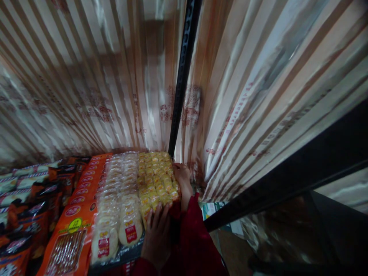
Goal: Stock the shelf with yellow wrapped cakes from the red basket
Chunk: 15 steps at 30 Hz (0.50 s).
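Rows of small yellow-wrapped snack packs (156, 176) stand at the right end of the shelf. My left hand (156, 234) lies against their front end, fingers stretched out and apart, gripping nothing. Along the right side of the same packs, near the back corner, is my right hand (183, 178); it touches them with its fingers partly hidden and seems open. Left of the yellow packs are two rows of round pale cakes or biscuits in clear wrap (130, 224) with red labels. Both arms wear dark red sleeves.
Orange snack bags (71, 230) and darker orange-black bags (34, 222) fill the left. A black upright post (182, 76) rises behind the yellow packs. A thick black beam (276, 165) slants across the right. Pleated printed sheeting (94, 76) hangs behind.
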Tool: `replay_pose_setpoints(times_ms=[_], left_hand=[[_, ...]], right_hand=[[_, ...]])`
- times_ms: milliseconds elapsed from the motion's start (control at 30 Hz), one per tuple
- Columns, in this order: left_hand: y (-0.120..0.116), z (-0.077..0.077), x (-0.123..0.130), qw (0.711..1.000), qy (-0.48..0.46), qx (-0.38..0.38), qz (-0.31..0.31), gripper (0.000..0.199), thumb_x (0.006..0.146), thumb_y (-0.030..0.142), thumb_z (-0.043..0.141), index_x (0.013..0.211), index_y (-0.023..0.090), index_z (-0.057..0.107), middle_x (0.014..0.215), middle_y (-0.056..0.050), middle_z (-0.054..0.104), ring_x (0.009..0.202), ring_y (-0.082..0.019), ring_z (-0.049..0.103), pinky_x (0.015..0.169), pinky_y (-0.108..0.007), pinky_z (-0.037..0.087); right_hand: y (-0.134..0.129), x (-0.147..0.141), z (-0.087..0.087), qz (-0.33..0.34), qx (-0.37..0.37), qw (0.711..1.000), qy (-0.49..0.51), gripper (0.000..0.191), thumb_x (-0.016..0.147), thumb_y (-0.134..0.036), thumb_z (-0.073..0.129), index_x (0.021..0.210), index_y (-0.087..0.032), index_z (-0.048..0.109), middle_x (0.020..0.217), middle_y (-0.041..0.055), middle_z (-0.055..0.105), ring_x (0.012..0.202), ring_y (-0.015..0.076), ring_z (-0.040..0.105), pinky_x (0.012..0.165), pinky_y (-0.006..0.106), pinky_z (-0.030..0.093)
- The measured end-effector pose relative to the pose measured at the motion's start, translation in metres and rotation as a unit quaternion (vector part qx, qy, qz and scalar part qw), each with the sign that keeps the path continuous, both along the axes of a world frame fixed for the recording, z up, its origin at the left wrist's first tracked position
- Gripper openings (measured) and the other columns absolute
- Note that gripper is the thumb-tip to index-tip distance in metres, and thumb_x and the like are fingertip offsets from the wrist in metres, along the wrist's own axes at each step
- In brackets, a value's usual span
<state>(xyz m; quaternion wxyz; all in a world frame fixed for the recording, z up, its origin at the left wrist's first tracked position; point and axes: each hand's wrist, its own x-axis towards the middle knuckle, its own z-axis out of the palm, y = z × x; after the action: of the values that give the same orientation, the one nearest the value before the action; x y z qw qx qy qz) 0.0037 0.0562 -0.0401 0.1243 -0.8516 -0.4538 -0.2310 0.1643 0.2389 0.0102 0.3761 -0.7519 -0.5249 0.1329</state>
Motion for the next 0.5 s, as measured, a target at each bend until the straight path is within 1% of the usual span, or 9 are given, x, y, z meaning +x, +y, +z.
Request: replay_pose_setpoints(times_ms=[100,367,500], left_hand=[[-0.0001,-0.0001,-0.0004,1.000,0.005,-0.004,0.002,0.054,0.083,0.030,0.050,0.134,0.017,0.046,0.153,0.001,0.021,0.138,-0.027,0.016,0.113,-0.045,0.006],[0.0007,-0.0018,-0.0009,1.000,0.011,0.002,0.006,0.058,0.079,0.032,0.053,0.134,0.017,0.046,0.153,0.002,0.018,0.139,-0.026,0.014,0.114,-0.044,0.002],[0.0006,0.0023,0.0000,1.000,0.010,0.012,0.004,0.055,0.078,0.030,0.053,0.132,0.018,0.048,0.153,0.003,0.020,0.139,-0.025,0.014,0.114,-0.043,0.001]], right_hand=[[0.0013,0.0006,0.0032,0.005,0.000,1.000,-0.001,0.026,0.077,-0.026,0.050,0.083,-0.019,0.074,0.080,0.0053,0.072,0.079,0.0172,0.063,0.075,0.023,0.042],[-0.0010,0.0007,0.0037,0.015,0.012,1.000,0.005,0.030,0.078,-0.029,0.048,0.085,-0.018,0.075,0.082,0.0075,0.072,0.078,0.0193,0.064,0.074,0.025,0.043],[0.0032,0.0030,-0.0002,0.011,0.036,0.999,-0.001,0.031,0.078,-0.026,0.048,0.094,-0.018,0.074,0.088,0.0084,0.072,0.081,0.0195,0.063,0.075,0.025,0.043]])
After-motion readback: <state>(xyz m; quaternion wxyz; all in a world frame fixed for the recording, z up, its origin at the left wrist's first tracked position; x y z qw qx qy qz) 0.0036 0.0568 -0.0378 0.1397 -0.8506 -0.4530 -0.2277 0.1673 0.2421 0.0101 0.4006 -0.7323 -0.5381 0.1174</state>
